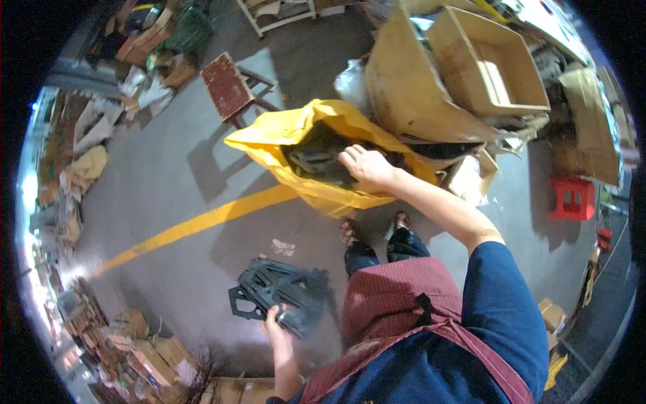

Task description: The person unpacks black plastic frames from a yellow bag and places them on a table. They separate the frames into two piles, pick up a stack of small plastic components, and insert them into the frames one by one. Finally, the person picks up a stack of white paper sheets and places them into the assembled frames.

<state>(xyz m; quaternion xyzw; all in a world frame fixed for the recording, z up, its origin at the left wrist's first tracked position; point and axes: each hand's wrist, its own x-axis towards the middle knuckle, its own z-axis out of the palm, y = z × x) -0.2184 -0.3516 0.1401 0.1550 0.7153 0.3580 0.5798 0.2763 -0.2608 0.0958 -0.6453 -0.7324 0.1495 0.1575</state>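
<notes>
On the left, my left hand (274, 326) grips several black plastic frame-like parts (276, 289) stacked together, with cut-out openings and ribs. They are held above the floor, and blur hides their right end. My right hand (367, 168) is at the wide mouth of a large yellow sack (269, 135), its fingers curled downward and closed. Whatever is under those fingers I cannot make out. Inside the sack lie dark parts (313, 161), partly in shadow, just left of my right hand.
A worn red-brown stool (229, 87) stands beyond the sack. Large cardboard boxes (410, 81) crowd the far right, near a red plastic stool (572, 198). Cartons (161, 357) line the lower left. A yellow line (195, 225) crosses the grey floor, with a pale scrap (283, 247) nearby.
</notes>
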